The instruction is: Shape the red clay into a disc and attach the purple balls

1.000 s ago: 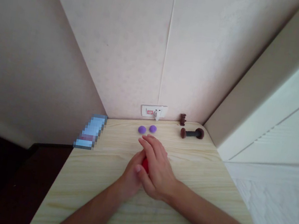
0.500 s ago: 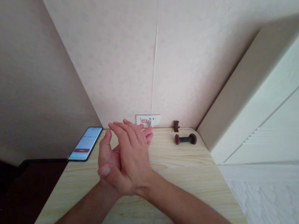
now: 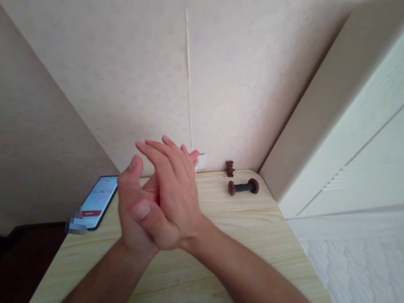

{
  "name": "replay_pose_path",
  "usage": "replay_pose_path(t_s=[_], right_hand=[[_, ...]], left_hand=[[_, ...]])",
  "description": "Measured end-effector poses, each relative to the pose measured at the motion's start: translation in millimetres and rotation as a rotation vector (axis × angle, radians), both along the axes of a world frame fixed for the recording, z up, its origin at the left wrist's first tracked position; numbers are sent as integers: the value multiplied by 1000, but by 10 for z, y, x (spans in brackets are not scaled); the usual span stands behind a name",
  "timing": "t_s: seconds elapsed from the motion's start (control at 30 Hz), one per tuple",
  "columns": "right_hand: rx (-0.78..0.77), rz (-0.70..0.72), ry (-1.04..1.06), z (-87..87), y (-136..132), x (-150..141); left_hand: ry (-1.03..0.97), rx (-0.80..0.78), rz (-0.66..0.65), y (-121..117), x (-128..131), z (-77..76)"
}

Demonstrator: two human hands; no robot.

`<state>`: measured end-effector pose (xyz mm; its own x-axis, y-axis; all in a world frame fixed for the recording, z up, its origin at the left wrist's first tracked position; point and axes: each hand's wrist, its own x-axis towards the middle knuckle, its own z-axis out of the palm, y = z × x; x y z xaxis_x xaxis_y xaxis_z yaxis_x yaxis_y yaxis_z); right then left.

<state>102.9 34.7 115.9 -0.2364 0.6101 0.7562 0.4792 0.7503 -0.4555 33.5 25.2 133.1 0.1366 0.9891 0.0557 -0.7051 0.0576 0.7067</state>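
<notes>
The table [image 3: 231, 257] is pale wood grain and fills the lower middle of the view, pushed into a corner between papered walls, with a white cupboard [image 3: 373, 121] on its right. Both forearms rise from the bottom edge and meet above the table's middle.

The right hand [image 3: 174, 195] lies across the front, back toward the camera, fingers straight and pointing up and left, thumb tucked low. The left hand [image 3: 133, 207] is pressed flat against it from behind, palm to palm, thumb up. Neither is curled into a fist; whether anything sits between the palms cannot be told, as nothing shows there. Both are lifted clear of the table.

A phone [image 3: 97, 200], screen lit, lies at the table's left edge with part of it seeming to hang over. That is the likeliest trouble: a sideways sweep of the left elbow could knock it off.

A small dark dumbbell [image 3: 243, 186] rests near the back right corner, well apart from the hands, and could roll if the table is bumped. Just behind it stands a tiny brown figure [image 3: 229, 168]. A wall socket [image 3: 201, 160] peeks out behind the fingertips.
</notes>
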Motion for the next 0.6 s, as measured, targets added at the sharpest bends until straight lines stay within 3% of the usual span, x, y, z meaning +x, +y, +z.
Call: replay_pose_path(t_s=[0.17,0.6], right_hand=[[18,40,100,-22,17,72],[-69,20,21,25,-22,160]], left_hand=[[-24,13,-41,-121,62,42],[-40,52,-48,-232,74,22]])
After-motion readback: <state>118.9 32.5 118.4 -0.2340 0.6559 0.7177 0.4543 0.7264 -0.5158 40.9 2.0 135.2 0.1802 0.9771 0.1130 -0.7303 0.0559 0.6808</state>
